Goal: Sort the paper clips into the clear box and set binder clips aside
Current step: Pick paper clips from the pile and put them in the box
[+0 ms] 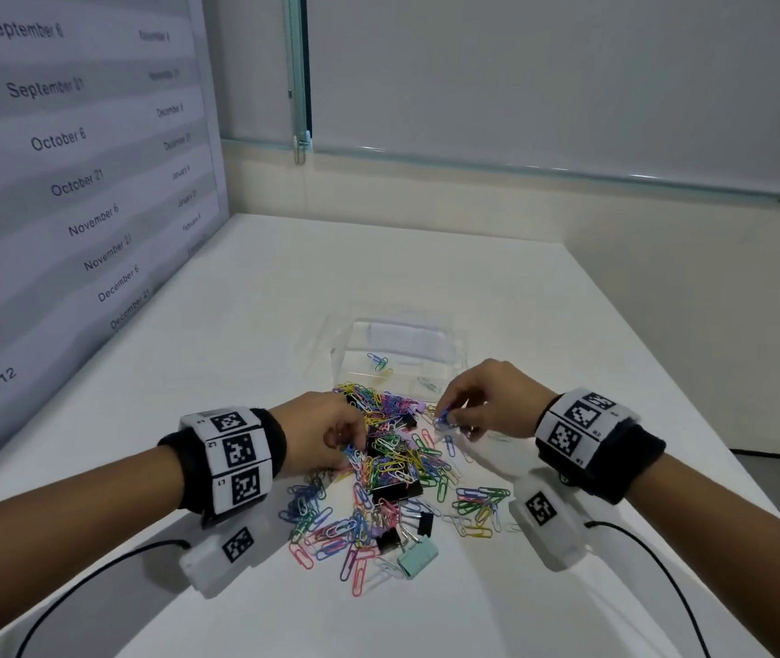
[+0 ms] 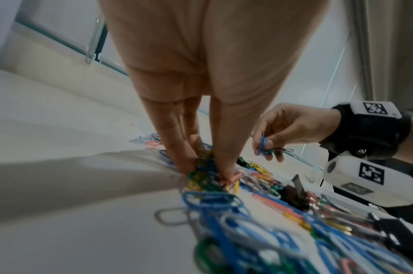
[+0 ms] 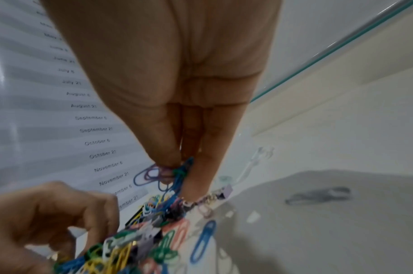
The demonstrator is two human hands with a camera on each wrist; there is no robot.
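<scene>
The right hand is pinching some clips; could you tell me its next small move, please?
Probably carry them over the clear plastic box and let go: the right hand pinches blue and purple paper clips off the table, beside the box.

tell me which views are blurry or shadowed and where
Head view: mostly sharp on the paper clips, and the clear box is faint against the white table. Left wrist view: near clips smeared, the left hand casts a grey shadow. Right wrist view: soft throughout, with a shadow right of the right hand.
</scene>
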